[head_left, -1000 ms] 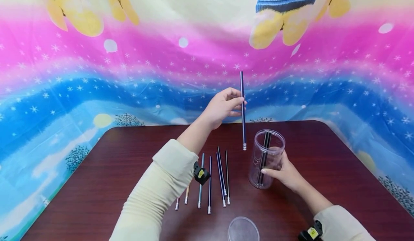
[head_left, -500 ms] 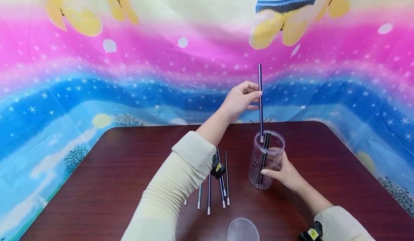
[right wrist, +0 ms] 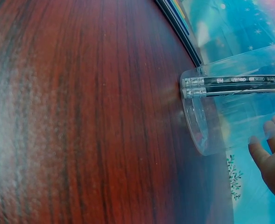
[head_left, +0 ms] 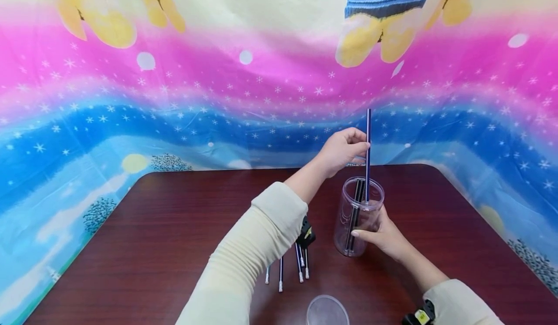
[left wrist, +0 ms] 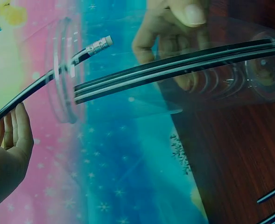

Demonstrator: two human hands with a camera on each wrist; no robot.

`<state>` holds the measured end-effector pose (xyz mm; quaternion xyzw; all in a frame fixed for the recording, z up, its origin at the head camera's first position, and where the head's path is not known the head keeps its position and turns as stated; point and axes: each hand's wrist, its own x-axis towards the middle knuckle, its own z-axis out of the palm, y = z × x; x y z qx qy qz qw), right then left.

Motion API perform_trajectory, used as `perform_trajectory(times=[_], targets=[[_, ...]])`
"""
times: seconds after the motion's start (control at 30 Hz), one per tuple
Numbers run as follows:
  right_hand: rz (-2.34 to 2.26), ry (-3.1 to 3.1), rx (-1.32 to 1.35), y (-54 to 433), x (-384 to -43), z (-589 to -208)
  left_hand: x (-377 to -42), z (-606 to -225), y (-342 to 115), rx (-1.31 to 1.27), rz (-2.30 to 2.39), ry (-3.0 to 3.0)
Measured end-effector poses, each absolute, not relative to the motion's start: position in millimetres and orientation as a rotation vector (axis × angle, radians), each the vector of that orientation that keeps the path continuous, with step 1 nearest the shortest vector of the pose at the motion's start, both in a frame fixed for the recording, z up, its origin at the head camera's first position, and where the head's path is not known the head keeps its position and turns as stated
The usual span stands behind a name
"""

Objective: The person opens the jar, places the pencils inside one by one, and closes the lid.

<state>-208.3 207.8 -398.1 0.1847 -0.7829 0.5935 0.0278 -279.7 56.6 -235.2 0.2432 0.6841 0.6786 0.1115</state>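
In the head view my left hand pinches a dark blue striped pencil upright, its eraser end pointing down. That eraser end is inside the mouth of a clear plastic jar, as the left wrist view also shows. Two dark striped pencils lean side by side within the jar, eraser ends at its bottom. My right hand grips the jar's right side, thumb in front and fingers behind it. The jar stands upright on the table.
Several loose pencils lie on the dark red wooden table, partly hidden by my left forearm. A round clear lid lies at the near edge of the view. A printed cloth hangs behind the table.
My left hand has carried the blue pencil rightward to the jar, then down, so its eraser end has passed below the rim. My right hand and the jar have stayed put.
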Motion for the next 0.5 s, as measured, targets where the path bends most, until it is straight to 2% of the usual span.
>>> perform_trajectory(times=[0.5], targets=[[1.832, -2.427, 0.577, 206.6, -206.8, -394.9, -284.5, -250.9, 66.6, 0.730, 1.857, 2.087]])
